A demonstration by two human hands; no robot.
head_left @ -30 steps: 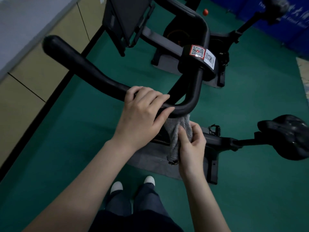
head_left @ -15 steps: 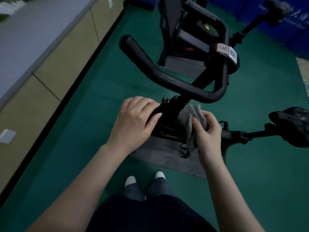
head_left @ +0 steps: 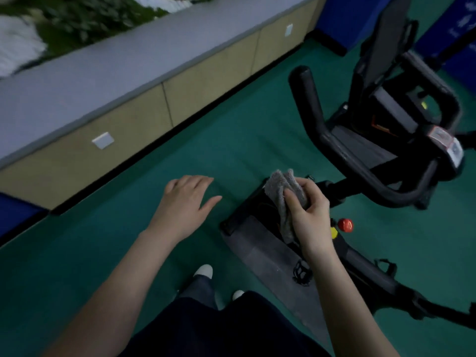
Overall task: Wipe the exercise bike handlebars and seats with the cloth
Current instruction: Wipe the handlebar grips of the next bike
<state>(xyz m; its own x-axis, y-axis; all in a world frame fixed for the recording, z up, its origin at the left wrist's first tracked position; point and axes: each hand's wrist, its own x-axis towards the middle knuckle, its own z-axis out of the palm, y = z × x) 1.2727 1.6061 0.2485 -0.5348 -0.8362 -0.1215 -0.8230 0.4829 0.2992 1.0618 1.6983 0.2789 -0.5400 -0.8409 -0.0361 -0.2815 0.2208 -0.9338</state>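
Head view, looking down, blurred toward the edges.

- Right hand (head_left: 310, 217): grips a grey cloth (head_left: 280, 189). Thumb lies across the front of the bunched fabric and the fingers curl round behind it. The top of the cloth stands above the knuckles, and a tail hangs below the hand.
- Cloth position: in the air in front of the exercise bike's (head_left: 360, 264) lower frame, left of and below the bend of the handlebars (head_left: 311, 106). It is near the bar but not touching it.
- Left hand (head_left: 184, 202): loose and flat, fingers extended, palm down, holding nothing. It hovers over the green floor (head_left: 231, 150), well apart from the bike.
- Handlebars: black and padded. One horn rises upright at upper centre-right, and the bar then sweeps down and round to the right. A red-bordered label (head_left: 441, 137) sits on the stem clamp, print unreadable.
- Red knob (head_left: 345, 224) and yellow knob (head_left: 334, 232) sit on the frame just right of the right wrist. A caged pedal (head_left: 301, 273) shows below the right forearm.
- The bike stands on a grey mat (head_left: 257, 243).
- A second bike (head_left: 386, 60) stands behind the first, at upper right.
- A long grey ledge (head_left: 103, 73) over tan panels (head_left: 206, 81) runs along the left wall. A white wall plate (head_left: 103, 140) is set into one panel.
- White shoes (head_left: 204, 270) and dark trousers show at bottom centre.
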